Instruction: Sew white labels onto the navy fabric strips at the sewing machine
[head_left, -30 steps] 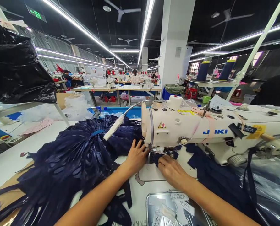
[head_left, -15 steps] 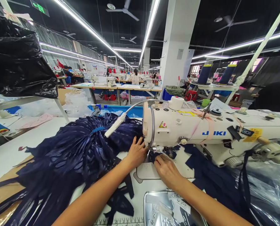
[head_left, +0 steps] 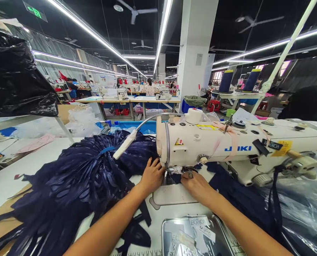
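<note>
A white sewing machine (head_left: 206,140) stands in front of me, its needle area between my hands. My left hand (head_left: 151,177) lies just left of the presser foot, fingers spread, beside the bundled navy fabric pieces (head_left: 94,174); its thumb side is partly hidden by the machine head. To the right of the needle, my right hand (head_left: 195,185) has its fingers curled onto a navy fabric piece (head_left: 177,178), which lies on the machine bed. The machine head hides the fingertips in part.
A metal tray (head_left: 165,231) with white labels sits close to me. More navy fabric (head_left: 235,195) and clear plastic (head_left: 305,202) lie at the right. A white lamp stick (head_left: 125,145) bends over the bundle. Thread cones (head_left: 226,81) stand behind. Co-workers sit farther back.
My right hand has shifted slightly right, away from the needle, and sits farther under the machine arm. My left hand stays beside the presser foot. The whole view has moved a little.
</note>
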A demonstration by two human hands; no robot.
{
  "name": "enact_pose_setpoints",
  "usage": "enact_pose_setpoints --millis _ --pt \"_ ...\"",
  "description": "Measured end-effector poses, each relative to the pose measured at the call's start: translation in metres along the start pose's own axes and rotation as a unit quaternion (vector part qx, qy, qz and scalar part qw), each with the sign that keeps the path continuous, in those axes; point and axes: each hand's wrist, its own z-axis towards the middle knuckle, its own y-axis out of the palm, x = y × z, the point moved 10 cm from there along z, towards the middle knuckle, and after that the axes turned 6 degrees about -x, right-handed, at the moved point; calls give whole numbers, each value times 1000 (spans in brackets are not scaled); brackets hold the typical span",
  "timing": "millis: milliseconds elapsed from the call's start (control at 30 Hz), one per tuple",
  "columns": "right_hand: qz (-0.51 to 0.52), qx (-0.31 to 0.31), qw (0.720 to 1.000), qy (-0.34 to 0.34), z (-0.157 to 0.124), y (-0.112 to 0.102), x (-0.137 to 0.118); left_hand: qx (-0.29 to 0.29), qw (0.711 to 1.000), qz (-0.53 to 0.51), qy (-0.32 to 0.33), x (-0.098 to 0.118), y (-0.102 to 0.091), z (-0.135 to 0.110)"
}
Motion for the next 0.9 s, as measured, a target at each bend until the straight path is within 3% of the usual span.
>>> enact_pose_setpoints --millis 300,533,900 --pt "-35 37 999 -18 0 2 -12 6 1000 -11 -2 0 1 -1" --pt "-54 33 998 26 4 0 0 -6 1000 -3 -8 -4 7 -2" --pt "-66 64 995 31 4 0 5 3 1000 0 3 -4 6 -3"
